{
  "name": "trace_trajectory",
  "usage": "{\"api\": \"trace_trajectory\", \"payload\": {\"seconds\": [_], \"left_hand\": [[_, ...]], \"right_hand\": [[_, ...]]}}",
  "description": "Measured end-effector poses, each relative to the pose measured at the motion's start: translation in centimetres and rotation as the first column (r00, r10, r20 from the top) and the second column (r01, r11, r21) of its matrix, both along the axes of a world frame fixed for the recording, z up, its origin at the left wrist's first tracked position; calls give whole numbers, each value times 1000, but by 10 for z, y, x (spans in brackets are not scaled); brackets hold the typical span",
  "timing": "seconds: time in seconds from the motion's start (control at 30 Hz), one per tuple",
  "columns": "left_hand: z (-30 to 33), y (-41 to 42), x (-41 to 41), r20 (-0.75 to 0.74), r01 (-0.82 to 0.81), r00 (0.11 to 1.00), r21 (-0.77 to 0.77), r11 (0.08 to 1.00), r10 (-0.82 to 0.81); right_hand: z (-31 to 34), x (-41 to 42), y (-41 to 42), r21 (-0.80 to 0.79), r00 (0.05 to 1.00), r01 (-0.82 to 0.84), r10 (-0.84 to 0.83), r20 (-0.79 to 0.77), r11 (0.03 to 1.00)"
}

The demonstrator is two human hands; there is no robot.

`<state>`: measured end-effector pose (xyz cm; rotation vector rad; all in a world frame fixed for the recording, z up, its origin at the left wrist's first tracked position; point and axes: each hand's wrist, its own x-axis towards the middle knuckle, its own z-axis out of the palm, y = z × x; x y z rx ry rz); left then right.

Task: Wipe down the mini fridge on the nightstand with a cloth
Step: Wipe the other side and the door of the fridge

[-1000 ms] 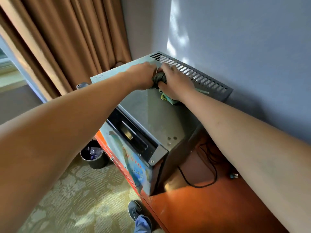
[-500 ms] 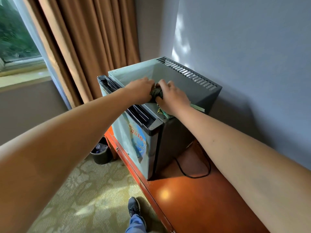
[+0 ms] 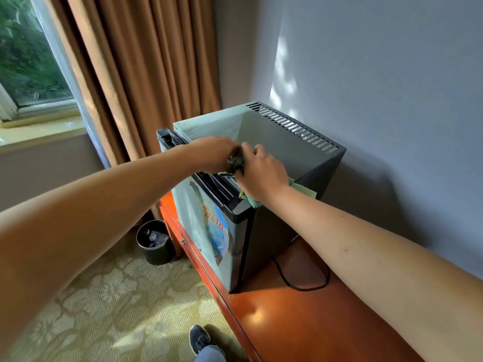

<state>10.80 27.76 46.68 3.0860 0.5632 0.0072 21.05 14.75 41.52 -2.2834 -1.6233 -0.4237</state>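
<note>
Sliding back from the rear vents, both hands now sit at the front edge of the mini fridge (image 3: 282, 134); left hand (image 3: 214, 152) and right hand (image 3: 261, 171) curl round the bunched cloth (image 3: 236, 163) between them; top looks wiped, sides probably remain.

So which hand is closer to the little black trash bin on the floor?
Left. The left hand is above the fridge's door edge, on the trash bin side; the right hand is farther toward the wall.

Mini fridge (image 3: 274, 142), cable (image 3: 300, 284) on nightstand (image 3: 300, 322).

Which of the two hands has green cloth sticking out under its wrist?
The right hand: green cloth trails beneath its wrist; the left hand shows none.
</note>
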Motion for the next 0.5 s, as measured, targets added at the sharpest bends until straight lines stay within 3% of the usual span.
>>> {"api": "trace_trajectory", "payload": {"seconds": [0.5], "left_hand": [[-8,121,54,59,-150,987,-5,989,150]], "right_hand": [[5,64,133,-25,996,-65,63,-56,998]]}}
